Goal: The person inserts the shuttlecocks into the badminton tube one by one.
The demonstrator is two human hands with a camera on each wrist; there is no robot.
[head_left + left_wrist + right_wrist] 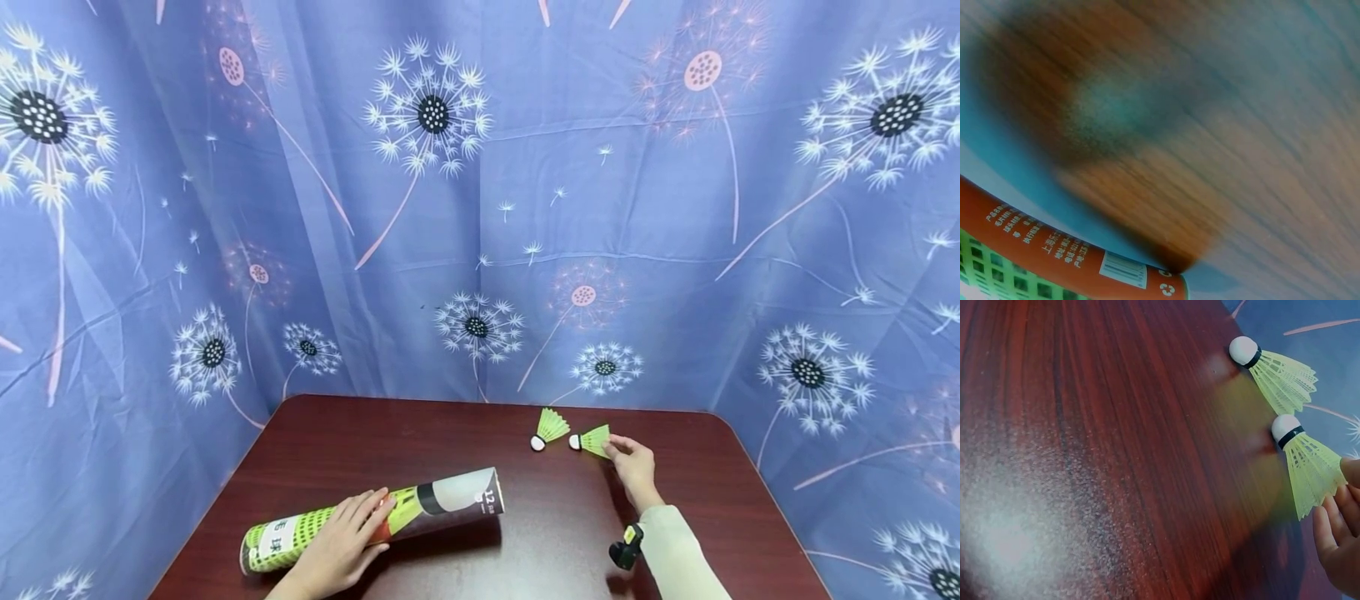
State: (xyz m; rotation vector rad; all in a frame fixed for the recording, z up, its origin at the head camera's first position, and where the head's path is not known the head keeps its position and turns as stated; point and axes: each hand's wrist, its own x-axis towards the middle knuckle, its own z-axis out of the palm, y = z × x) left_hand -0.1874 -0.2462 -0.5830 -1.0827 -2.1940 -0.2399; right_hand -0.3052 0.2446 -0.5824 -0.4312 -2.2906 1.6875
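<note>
A shuttlecock tube (442, 498), printed green, red and grey, lies on its side at the table's left front. My left hand (343, 533) holds it about the middle, fingers over the top and thumb on the near side. The left wrist view shows part of the tube's red printed label (1079, 250), but no fingers. Toward the back right, my right hand (633, 468) pinches the feather edge of a yellow-green shuttlecock (594, 440); its white cork points left. Just left of it, a second shuttlecock (551, 427) rests on the table, apart from the hand.
The dark red-brown wooden table (555, 533) has rounded back corners. A blue curtain (480, 208) with dandelion prints hangs behind and at both sides. A small black device (626, 547) sits at my right wrist, beside the pale sleeve (678, 554).
</note>
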